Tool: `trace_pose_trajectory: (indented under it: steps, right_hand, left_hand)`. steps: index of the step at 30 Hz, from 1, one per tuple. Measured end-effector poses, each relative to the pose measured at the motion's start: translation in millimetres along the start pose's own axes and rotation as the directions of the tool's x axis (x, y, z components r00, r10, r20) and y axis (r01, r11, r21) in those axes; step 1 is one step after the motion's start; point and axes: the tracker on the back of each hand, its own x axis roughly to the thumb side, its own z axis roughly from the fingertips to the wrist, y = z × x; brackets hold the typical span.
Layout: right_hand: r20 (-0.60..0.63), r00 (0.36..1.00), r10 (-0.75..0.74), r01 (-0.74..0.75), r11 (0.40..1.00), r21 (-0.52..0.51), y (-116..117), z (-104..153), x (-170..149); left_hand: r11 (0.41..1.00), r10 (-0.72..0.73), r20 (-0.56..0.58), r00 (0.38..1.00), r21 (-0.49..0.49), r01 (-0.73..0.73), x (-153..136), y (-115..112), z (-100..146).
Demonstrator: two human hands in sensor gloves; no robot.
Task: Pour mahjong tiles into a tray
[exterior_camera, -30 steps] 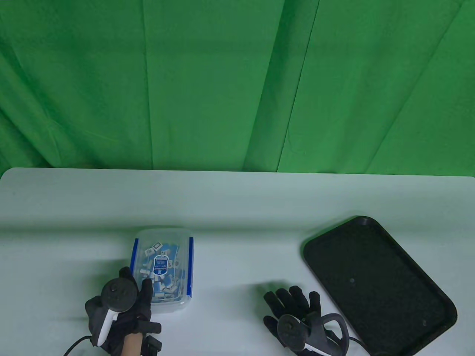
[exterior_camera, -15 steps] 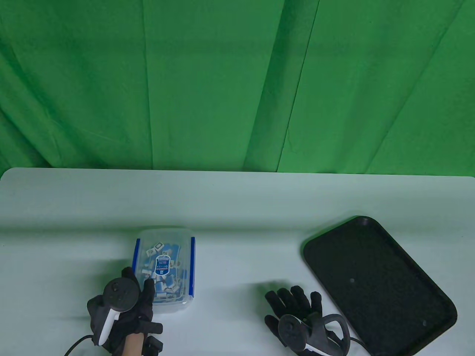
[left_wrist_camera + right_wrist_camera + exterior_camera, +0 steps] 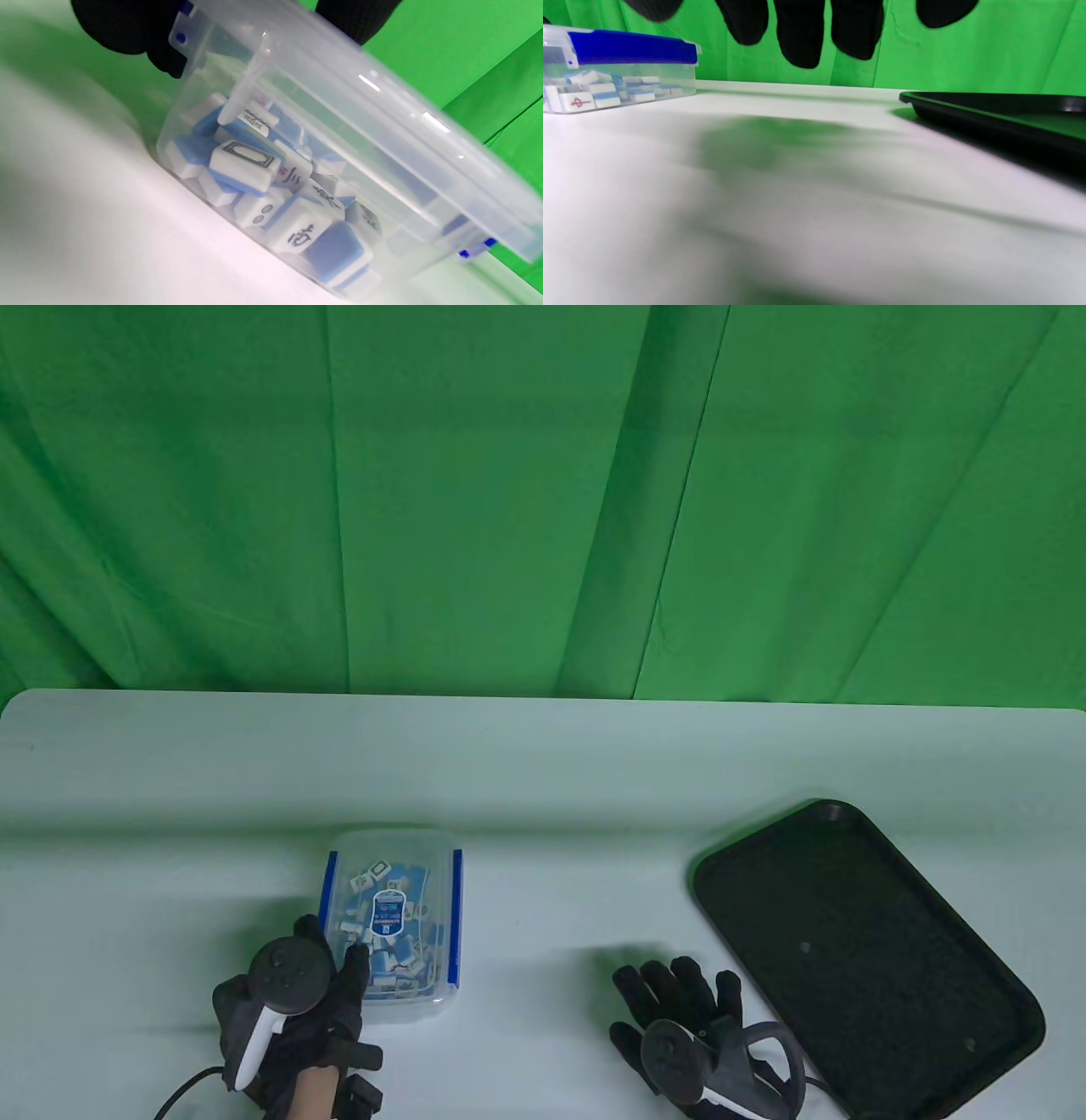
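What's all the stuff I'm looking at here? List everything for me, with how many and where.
Plastic box: one, clear with blue side clips, lid on, near-left of the table.
Mahjong tiles: many, white with blue backs, heaped inside the box.
Tray: one, black, near-right of the table.
Table: one, white.
Backdrop: one, green cloth, behind the table.
Left hand: black glove, grips the box's near end.
Right hand: black glove, fingers spread, beside the tray.

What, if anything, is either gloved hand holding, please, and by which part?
The left hand grips the lidded clear plastic box of mahjong tiles at its near end; the right hand holds nothing.
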Motion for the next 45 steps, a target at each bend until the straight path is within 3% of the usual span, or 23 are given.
trace_pose_trajectory:
  steps: [28, 45]
  right_hand:
    - [-0.033, 0.999, -0.023, 0.022, 0.999, -0.030, 1, -2, -5]
    - [-0.063, 0.996, -0.070, 0.067, 0.997, -0.049, 1, -4, -11]
  left_hand:
    - [0.993, -0.009, 0.110, 0.994, -0.113, 0.021, 28, -22, 4]
    - [0.989, -0.097, 0.207, 0.973, -0.089, 0.118, 55, -42, 11]
